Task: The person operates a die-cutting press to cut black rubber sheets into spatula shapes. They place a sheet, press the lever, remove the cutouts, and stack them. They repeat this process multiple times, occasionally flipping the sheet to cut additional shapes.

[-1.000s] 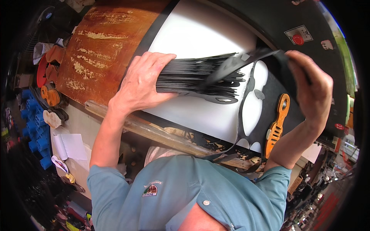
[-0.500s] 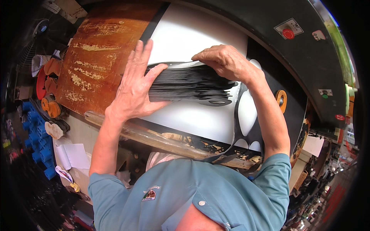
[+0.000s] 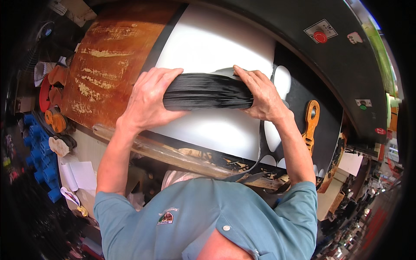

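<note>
A thick stack of thin black cut pieces (image 3: pixel 207 92) sits between my two hands over the white board, its many edges turned up toward me. My left hand (image 3: pixel 149 97) wraps its left end, thumb on the near side and fingers at the far side. Round the right end closes my right hand (image 3: pixel 262 93) in the same way. The white surface (image 3: pixel 208 130) lies under and around the stack. Just right of it is a black sheet (image 3: pixel 323 86) with sole-shaped cut-outs. An orange cutting die (image 3: pixel 310 123) with a round hole rests on that sheet.
A dark machine beam (image 3: pixel 303 17) with a red button (image 3: pixel 320 37) runs along the far right. At left lies a worn brown board (image 3: pixel 104 65). A wooden rail (image 3: pixel 173 154) edges the near side. Blue plastic tubes (image 3: pixel 43 151) and papers (image 3: pixel 82 175) are at lower left.
My right hand has come down from the far edge to grip the stack's right end. My left hand has closed on the left end. The uneven edges now line up, and more of the orange die shows.
</note>
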The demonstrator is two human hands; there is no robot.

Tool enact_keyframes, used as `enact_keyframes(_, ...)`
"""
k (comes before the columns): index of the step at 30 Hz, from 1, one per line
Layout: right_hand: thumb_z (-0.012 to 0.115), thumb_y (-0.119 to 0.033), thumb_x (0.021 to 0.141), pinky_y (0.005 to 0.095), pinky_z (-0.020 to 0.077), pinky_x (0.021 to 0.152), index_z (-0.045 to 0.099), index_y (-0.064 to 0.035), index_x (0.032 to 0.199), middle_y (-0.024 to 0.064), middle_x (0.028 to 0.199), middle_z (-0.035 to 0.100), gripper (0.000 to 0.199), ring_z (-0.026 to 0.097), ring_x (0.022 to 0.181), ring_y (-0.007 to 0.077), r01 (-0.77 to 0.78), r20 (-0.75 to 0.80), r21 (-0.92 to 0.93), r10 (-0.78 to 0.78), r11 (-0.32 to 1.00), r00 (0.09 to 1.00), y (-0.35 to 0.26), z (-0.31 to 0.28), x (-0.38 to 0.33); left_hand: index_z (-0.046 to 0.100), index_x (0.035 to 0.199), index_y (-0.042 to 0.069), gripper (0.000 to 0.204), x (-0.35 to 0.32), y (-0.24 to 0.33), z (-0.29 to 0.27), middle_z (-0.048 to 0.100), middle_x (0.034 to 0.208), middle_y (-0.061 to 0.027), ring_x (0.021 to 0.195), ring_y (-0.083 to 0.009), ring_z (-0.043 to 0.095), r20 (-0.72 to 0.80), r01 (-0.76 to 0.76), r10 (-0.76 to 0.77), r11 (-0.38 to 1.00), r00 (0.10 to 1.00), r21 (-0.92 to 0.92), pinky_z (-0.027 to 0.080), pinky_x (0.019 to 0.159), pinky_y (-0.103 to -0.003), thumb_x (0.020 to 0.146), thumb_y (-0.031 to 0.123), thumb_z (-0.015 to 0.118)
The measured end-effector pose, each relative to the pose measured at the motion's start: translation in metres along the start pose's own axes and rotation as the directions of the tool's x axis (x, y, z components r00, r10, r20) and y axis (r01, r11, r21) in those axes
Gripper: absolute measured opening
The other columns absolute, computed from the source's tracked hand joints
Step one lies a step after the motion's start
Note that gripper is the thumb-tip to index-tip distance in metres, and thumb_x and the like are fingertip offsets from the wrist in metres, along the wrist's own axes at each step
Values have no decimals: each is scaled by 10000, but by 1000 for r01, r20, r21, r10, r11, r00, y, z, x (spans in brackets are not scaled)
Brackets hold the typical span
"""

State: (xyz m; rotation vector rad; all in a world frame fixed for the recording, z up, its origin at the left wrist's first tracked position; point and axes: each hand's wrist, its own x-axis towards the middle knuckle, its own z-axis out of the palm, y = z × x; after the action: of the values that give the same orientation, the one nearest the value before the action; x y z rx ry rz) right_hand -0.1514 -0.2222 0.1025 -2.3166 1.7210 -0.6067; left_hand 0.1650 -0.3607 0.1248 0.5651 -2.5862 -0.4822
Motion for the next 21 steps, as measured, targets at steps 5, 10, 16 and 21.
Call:
enact_keyframes(5,1017,-223,631,507,459,1199,310,-84,1708,214,1517,591,1295,601,1347,378,-73,-61,194,86,978,994,-2,-8,-19,585,1489,39,988,-11,18,-12,671,1305,-156,1190,-352,644,-50,-25,27,999,998,38,485,1043,-497,628,316,983)
enact_keyframes(10,1069,-479,525,564,319,1309,80,-145,1759,223,1719,363,1617,387,1574,404,-185,-24,383,210,905,977,14,28,-39,484,1591,44,1175,-16,10,3,598,1372,-165,1269,-378,568,24,0,-2,997,1000,71,423,1114,-525,584,353,1004)
enact_keyframes(16,1069,-627,454,565,228,1345,-74,-161,1757,215,1815,105,1795,205,1660,404,-191,-132,553,311,811,941,11,52,-44,452,1611,40,1226,-22,9,7,567,1469,-192,1413,-417,506,25,6,-8,996,1000,92,358,1215,-599,578,403,1005)
enact_keyframes(21,1039,-673,486,561,167,1350,-59,-93,1751,258,1810,31,1773,79,1674,439,-75,-148,362,137,929,979,-6,54,-44,425,1633,36,1263,-22,12,5,523,1543,-190,1502,-434,438,61,41,-46,997,997,71,280,1283,-646,583,438,1001)
